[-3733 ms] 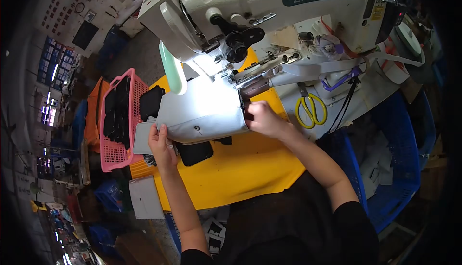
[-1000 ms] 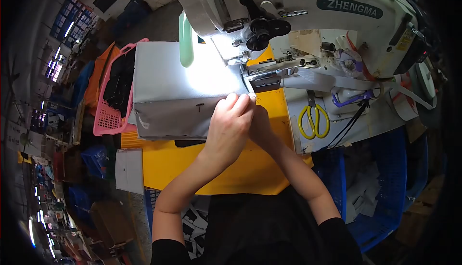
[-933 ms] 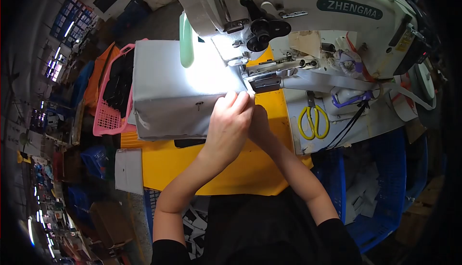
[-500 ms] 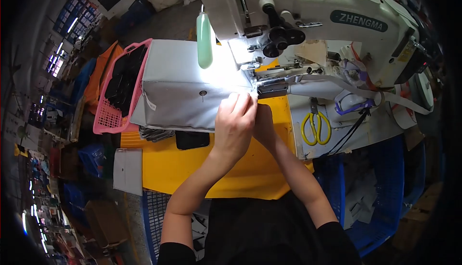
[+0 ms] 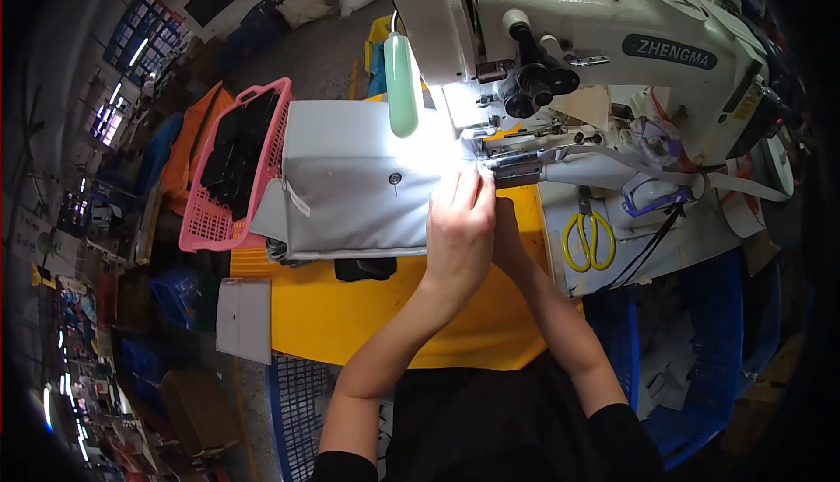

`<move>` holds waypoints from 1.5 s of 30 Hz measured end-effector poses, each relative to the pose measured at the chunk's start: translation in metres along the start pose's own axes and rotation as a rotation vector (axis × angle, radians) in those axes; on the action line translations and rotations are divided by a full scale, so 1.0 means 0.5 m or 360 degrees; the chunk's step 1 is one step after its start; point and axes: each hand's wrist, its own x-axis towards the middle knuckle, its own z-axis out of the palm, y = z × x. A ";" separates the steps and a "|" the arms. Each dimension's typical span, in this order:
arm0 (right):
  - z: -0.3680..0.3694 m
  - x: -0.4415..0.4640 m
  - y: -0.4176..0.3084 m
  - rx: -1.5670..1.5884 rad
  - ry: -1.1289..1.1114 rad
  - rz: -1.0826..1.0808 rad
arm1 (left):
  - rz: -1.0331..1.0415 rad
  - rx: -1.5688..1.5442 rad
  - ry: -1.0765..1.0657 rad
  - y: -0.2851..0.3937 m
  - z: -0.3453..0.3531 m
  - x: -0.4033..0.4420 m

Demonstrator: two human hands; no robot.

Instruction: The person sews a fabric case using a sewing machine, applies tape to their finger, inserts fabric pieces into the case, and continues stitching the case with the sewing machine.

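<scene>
A grey boxy fabric piece [image 5: 350, 193] with a small round metal eyelet lies under the lit head of the sewing machine [image 5: 604, 23]. My left hand [image 5: 461, 224] is closed on its right edge, fingertips pinched near the needle area. Behind it, my right hand [image 5: 506, 228] is mostly hidden, at the same edge; its fingers do not show. The binder attachment [image 5: 516, 171] sits just right of my fingertips, with pale tape [image 5: 604, 163] running to it.
Yellow-handled scissors [image 5: 589, 241] lie right of my hands. A pink basket [image 5: 194, 228] with black pieces stands left. Blue crates [image 5: 731, 324] are at right. A black piece [image 5: 366, 268] lies on the yellow surface [image 5: 350, 324]; a green lamp-like part [image 5: 402, 88] hangs above.
Earlier my left hand held the fabric's left side; it is now at the right edge beside my right hand. The fabric has turned slightly since a second ago, and the whole view has shifted.
</scene>
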 end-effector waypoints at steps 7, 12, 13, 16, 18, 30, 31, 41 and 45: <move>-0.013 0.000 -0.012 0.0279 0.0046 -0.0059 | 0.0010 -0.0051 0.0072 0.009 0.001 0.005; -0.042 0.018 -0.037 0.0860 -0.0018 0.0528 | 0.0027 -0.0618 0.0335 0.054 -0.035 -0.148; -0.047 0.023 -0.042 0.0784 -0.0048 0.0695 | -0.0088 -0.0835 0.0395 0.053 -0.022 -0.180; -0.043 0.023 -0.017 0.0774 -0.0144 0.0712 | -0.1022 -0.0954 0.0747 0.035 0.033 -0.196; -0.044 0.019 -0.003 0.0758 -0.0196 0.0745 | -0.0900 -0.0888 0.0568 -0.021 0.069 -0.183; -0.051 -0.010 -0.105 -0.0338 0.0167 0.0245 | -0.0180 -0.1023 -0.0428 -0.132 -0.097 -0.082; -0.041 -0.016 -0.110 -0.0287 0.0260 0.0209 | -0.0395 -0.1166 -0.0273 -0.098 -0.083 -0.070; -0.039 -0.025 -0.119 -0.0152 0.0467 0.0175 | -0.1661 -0.2154 0.0257 0.007 -0.033 -0.052; -0.050 -0.001 -0.131 -0.0151 0.0362 0.0320 | -0.1589 -0.2235 0.0387 -0.014 -0.004 -0.031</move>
